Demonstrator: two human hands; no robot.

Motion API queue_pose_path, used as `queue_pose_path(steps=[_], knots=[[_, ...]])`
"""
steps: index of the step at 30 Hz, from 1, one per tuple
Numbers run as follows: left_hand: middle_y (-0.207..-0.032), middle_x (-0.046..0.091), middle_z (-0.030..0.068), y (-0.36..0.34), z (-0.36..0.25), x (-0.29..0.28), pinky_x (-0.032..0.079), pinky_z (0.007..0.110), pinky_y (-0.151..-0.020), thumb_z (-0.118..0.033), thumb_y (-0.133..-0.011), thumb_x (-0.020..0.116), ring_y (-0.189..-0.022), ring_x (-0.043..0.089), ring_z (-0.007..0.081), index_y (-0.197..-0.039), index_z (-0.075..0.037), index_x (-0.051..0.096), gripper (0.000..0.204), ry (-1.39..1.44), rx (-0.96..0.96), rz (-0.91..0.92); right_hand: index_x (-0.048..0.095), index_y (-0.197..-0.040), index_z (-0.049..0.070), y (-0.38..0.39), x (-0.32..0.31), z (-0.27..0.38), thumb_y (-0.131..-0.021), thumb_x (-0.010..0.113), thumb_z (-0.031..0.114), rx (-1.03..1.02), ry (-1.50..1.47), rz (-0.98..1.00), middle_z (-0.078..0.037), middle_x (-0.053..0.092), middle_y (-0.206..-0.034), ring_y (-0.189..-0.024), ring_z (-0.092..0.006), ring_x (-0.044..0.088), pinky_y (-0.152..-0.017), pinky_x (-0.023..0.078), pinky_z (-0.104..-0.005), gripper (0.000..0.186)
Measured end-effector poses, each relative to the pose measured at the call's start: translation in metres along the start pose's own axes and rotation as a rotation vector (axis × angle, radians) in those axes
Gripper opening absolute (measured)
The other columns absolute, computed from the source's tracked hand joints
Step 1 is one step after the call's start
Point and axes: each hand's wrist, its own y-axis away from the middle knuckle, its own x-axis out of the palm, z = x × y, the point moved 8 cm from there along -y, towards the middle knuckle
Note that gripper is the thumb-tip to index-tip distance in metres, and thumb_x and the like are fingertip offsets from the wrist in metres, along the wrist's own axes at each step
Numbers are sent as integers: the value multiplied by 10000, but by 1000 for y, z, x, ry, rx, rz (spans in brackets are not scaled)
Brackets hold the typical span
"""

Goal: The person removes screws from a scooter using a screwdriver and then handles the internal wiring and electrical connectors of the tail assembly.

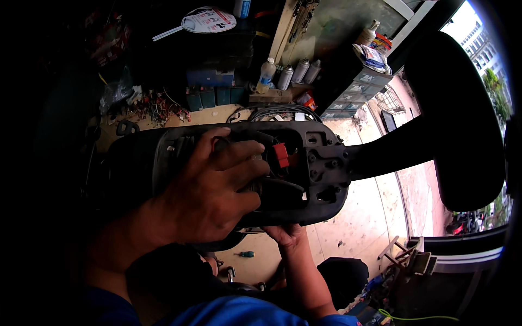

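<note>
Head cam: red conn. (pixel 281 155) beside L fingers (pixel 248 173)

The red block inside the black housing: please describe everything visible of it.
The red block is small and roughly rectangular, plastic by its look. It sits slightly tilted in the open cavity of the black housing, to the right of the left hand, with a gap between. Whether any wire joins it is too dark to tell.

Red rectangular connector (pixel 280 155) in the recess of the black oblong frame (pixel 321 212); before the frame, green-handled screwdriver (pixel 247 254) on the pale floor (pixel 361 217); behind it, clear plastic bottle (pixel 265 75), left of silver cylindrical spray cans (pixel 299 71).
</note>
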Motion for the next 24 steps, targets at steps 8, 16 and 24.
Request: queue_pose_path(steps=[8,16,24], knots=[[-1196,656,65,-1,-3,-3,357,622,-1123,-163,-644,724,-1290,575,318,-803,-161,746,161,7,39,-28,589,-1437,93,3,-10,6,-860,857,270,-103,167,-55,-121,609,-1453,-1331,-300,593,-1139,466,-479,661],[-1204,656,56,0,-3,-3,351,609,-1127,-149,-638,733,-1293,576,314,-800,-162,754,164,11,34,-35,613,-1405,77,32,-7,29,-911,813,242,-580,1269,-290,-118,630,-1419,-1292,-295,617,-1107,487,-453,558],[-1197,653,49,0,-2,-2,357,609,-1123,-163,-649,733,-1286,578,309,-805,-168,755,157,6,29,-34,656,-1352,105,38,11,24,-923,660,65,-751,2199,-444,-130,673,-1302,-1239,-405,595,-1052,456,-507,431]])
